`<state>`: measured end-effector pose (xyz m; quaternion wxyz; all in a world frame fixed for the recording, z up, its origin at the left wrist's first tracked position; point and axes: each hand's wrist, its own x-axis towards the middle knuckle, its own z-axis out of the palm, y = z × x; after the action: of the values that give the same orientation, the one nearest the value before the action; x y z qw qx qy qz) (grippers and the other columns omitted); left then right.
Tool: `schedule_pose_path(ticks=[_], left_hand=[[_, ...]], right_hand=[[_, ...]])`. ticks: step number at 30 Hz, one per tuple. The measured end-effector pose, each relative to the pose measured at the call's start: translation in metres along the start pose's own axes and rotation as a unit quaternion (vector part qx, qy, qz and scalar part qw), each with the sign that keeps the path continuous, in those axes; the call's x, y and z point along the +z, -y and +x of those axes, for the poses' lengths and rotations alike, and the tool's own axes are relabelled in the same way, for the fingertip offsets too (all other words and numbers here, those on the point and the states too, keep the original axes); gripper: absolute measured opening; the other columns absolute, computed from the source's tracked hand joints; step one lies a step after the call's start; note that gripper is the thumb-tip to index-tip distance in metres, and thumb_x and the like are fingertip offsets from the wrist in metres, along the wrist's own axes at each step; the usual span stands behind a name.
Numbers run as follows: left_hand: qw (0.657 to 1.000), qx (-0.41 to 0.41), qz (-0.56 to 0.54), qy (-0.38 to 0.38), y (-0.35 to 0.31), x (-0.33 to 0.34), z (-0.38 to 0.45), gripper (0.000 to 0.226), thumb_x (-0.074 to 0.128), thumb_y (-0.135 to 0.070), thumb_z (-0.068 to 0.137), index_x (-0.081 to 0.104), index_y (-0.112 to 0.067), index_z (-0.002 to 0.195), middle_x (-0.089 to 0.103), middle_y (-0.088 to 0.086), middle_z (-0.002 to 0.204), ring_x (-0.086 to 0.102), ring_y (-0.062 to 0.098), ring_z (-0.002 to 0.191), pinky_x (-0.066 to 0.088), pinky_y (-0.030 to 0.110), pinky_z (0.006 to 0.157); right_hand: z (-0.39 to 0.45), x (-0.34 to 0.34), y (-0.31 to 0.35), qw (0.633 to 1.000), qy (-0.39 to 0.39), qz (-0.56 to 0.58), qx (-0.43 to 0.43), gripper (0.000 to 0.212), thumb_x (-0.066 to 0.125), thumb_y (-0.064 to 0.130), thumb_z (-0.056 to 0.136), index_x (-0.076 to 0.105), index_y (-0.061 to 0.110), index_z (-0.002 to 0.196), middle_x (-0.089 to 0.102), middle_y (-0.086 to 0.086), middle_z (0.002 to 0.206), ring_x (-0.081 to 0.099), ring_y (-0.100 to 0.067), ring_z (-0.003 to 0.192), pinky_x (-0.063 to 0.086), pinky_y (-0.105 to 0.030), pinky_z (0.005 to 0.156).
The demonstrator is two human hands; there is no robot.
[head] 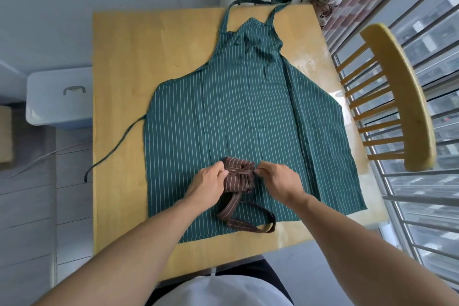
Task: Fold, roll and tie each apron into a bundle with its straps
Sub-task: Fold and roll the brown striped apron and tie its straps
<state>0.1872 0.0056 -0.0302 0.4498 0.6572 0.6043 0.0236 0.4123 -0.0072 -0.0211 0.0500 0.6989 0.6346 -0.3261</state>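
The wooden table (124, 77) fills most of my view, with a slatted chair (397, 97) off its right side and a pale storage box (59, 97) on the floor to the left. Spread flat across the table is the green striped apron (248, 112), bib at the far end with its neck loop (260, 2) over the far edge, and one waist strap (116, 146) trailing off to the left. It is not yet folded.

Sitting on the near part of that green cloth is the brown striped bundle (239, 176), already rolled into a squat packet. My left hand (208, 181) curls against its left side, fingers closed on the strap where it crosses the roll. My right hand (278, 179) pinches what I take to be the strap end at the bundle's right side, thumb and fingertips tight together. I judge I'm cinching the knot.

A brown strap loop (248, 221) lies loose toward me, just near of the bundle.

This fabric looks thin, soft and light, so the roll will spring open if tension slackens. The strap is narrow and a little slick, I'd guess; best taken close to the knot, pulling outward evenly while the roll stays pressed down.
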Motion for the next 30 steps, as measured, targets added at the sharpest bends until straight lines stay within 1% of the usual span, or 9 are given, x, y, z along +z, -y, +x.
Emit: schedule_pose_path(ticks=[3, 5, 9, 14, 16, 20, 22, 27, 30], left_hand=[[0.997, -0.037, -0.052, 0.043, 0.000, -0.006, 0.003, 0.027, 0.044, -0.036, 0.108, 0.047, -0.020, 0.087, 0.057, 0.000, 0.074, 0.063, 0.016, 0.065, 0.043, 0.027, 0.055], [0.989, -0.082, -0.113, 0.052, 0.000, -0.012, 0.001, 0.020, 0.049, -0.035, 0.106, 0.049, -0.017, 0.099, 0.065, 0.003, 0.090, 0.072, 0.015, 0.074, 0.053, 0.027, 0.060], [0.949, -0.150, -0.260, 0.096, -0.001, -0.019, -0.012, 0.038, 0.063, -0.023, 0.101, 0.039, -0.018, 0.130, 0.066, 0.006, 0.108, 0.073, 0.022, 0.093, 0.062, 0.038, 0.086], [0.935, -0.094, -0.325, 0.103, -0.003, -0.062, -0.030, 0.065, 0.078, -0.061, 0.075, 0.053, -0.035, 0.128, 0.064, -0.010, 0.124, 0.064, 0.013, 0.114, 0.057, 0.036, 0.095], [0.935, -0.059, -0.331, 0.112, -0.016, -0.078, -0.035, 0.068, 0.079, -0.064, 0.068, 0.063, -0.031, 0.126, 0.072, -0.005, 0.119, 0.068, 0.016, 0.112, 0.059, 0.039, 0.096], [0.926, 0.001, -0.372, 0.065, -0.044, -0.103, -0.050, 0.063, 0.069, -0.070, 0.071, 0.070, -0.028, 0.118, 0.079, 0.001, 0.107, 0.073, 0.019, 0.106, 0.055, 0.045, 0.102], [0.933, 0.010, -0.358, 0.031, -0.058, -0.110, -0.057, 0.061, 0.060, -0.074, 0.077, 0.076, -0.026, 0.109, 0.080, 0.000, 0.100, 0.074, 0.019, 0.103, 0.045, 0.040, 0.105], [0.944, 0.030, -0.327, -0.038, -0.102, -0.111, -0.076, 0.069, 0.050, -0.077, 0.075, 0.079, -0.015, 0.087, 0.079, -0.001, 0.085, 0.071, 0.017, 0.091, 0.041, 0.022, 0.073], [0.949, 0.041, -0.311, -0.023, -0.115, -0.103, -0.083, 0.060, 0.053, -0.072, 0.080, 0.078, -0.018, 0.090, 0.079, -0.004, 0.085, 0.072, 0.013, 0.088, 0.042, 0.018, 0.068]], right_hand=[[-0.005, 0.006, 0.009, 0.950, 0.062, 0.296, 0.075, 0.027, 0.049, 0.043, 0.105, 0.061, 0.018, 0.105, 0.072, -0.001, 0.095, 0.070, -0.019, 0.081, 0.057, -0.031, 0.067], [-0.012, 0.007, 0.022, 0.919, 0.081, 0.375, 0.095, 0.039, 0.064, 0.053, 0.094, 0.055, 0.024, 0.120, 0.072, 0.004, 0.104, 0.072, -0.011, 0.090, 0.056, -0.028, 0.073], [-0.020, -0.001, 0.050, 0.939, 0.032, 0.335, 0.063, 0.045, 0.080, 0.024, 0.088, 0.056, 0.025, 0.126, 0.068, 0.009, 0.104, 0.069, 0.005, 0.075, 0.052, -0.010, 0.064], [-0.028, -0.054, 0.079, 0.963, 0.059, 0.250, -0.077, 0.038, 0.073, 0.018, 0.093, 0.065, 0.022, 0.130, 0.066, 0.022, 0.103, 0.062, 0.020, 0.084, 0.046, 0.001, 0.072], [-0.029, -0.075, 0.091, 0.961, 0.054, 0.236, -0.131, 0.034, 0.070, 0.022, 0.096, 0.067, 0.022, 0.130, 0.067, 0.021, 0.104, 0.063, 0.015, 0.093, 0.049, -0.004, 0.077], [-0.044, -0.108, 0.104, 0.958, 0.001, 0.241, -0.156, 0.031, 0.068, 0.038, 0.096, 0.069, 0.031, 0.127, 0.069, 0.007, 0.114, 0.066, -0.009, 0.106, 0.056, -0.039, 0.096], [-0.053, -0.115, 0.107, 0.950, -0.030, 0.261, -0.171, 0.029, 0.066, 0.040, 0.097, 0.071, 0.033, 0.125, 0.072, 0.007, 0.112, 0.069, -0.012, 0.105, 0.056, -0.041, 0.095], [-0.079, -0.104, 0.101, 0.840, -0.112, 0.521, -0.103, 0.029, 0.068, 0.020, 0.096, 0.074, 0.016, 0.124, 0.077, -0.010, 0.111, 0.073, -0.030, 0.106, 0.057, -0.051, 0.097], [-0.100, -0.095, 0.094, 0.778, -0.103, 0.618, -0.043, 0.024, 0.066, 0.010, 0.097, 0.074, 0.009, 0.120, 0.076, -0.016, 0.112, 0.072, -0.033, 0.107, 0.058, -0.043, 0.091]])
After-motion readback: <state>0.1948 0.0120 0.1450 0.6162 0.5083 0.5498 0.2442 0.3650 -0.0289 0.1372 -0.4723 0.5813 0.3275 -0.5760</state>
